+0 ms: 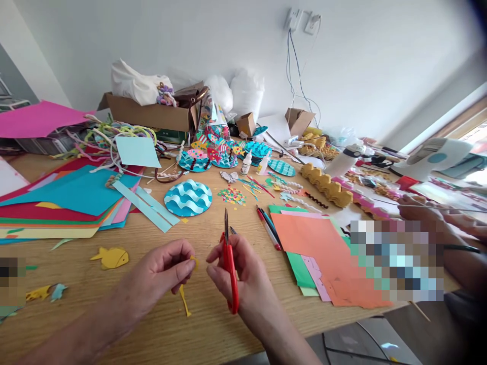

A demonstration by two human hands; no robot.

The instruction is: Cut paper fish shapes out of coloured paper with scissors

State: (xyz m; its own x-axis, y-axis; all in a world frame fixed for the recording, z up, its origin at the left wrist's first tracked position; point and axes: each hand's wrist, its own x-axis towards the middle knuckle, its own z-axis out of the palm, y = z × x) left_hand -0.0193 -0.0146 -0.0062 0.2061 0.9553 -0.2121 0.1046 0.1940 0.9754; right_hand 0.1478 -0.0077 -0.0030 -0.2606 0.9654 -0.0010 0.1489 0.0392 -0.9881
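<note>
My left hand [169,271] pinches a small piece of yellow paper [195,262] between thumb and finger; most of it is hidden by the fingers. Below that hand a thin yellow paper strip [184,301] shows near the tabletop. Red-handled scissors [230,274] are in my right hand [243,276], their blades pointing away from me and looking closed. To the left of my left hand lies a yellow paper fish [110,257] with a drawn eye and gill line. Beyond both hands rests a blue oval [188,197] covered with pale wavy strips.
Stacked coloured paper [76,192] covers the left side. Orange paper [308,248], pens [268,228] and an egg-carton strip [325,185] are on the right. Glue bottles [246,162] stand at the back near confetti [232,195]. Another person's hands [422,210] are at far right.
</note>
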